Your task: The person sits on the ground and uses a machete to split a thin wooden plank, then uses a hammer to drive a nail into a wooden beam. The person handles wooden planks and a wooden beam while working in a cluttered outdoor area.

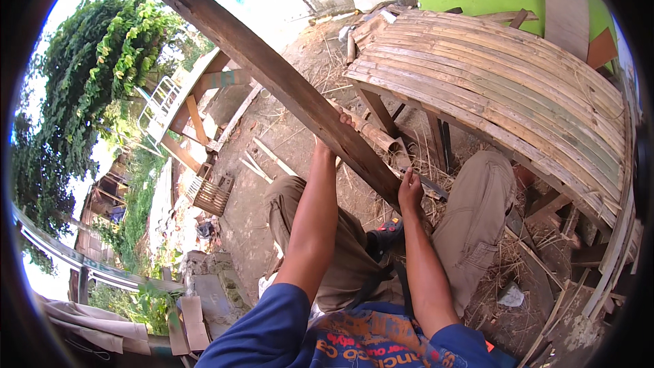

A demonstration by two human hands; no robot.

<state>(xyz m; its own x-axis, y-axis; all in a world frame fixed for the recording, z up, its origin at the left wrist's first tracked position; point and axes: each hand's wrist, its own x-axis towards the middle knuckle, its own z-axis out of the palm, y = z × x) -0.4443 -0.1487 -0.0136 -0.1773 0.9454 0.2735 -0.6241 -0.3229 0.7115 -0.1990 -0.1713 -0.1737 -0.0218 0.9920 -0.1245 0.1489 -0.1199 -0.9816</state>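
Note:
A long, dark, weathered wooden plank runs from the upper left down toward the middle of the view. My left hand grips its edge about two thirds of the way down. My right hand is closed around its lower end, close to my knees. I am seated with both legs in khaki trousers spread apart. The plank's lower tip is hidden behind my right hand.
A bench of bamboo slats stands to the right on wooden legs. Loose sticks, straw and scrap wood lie on the dirt ground. A small slatted crate sits at left; trees and a green wall lie beyond.

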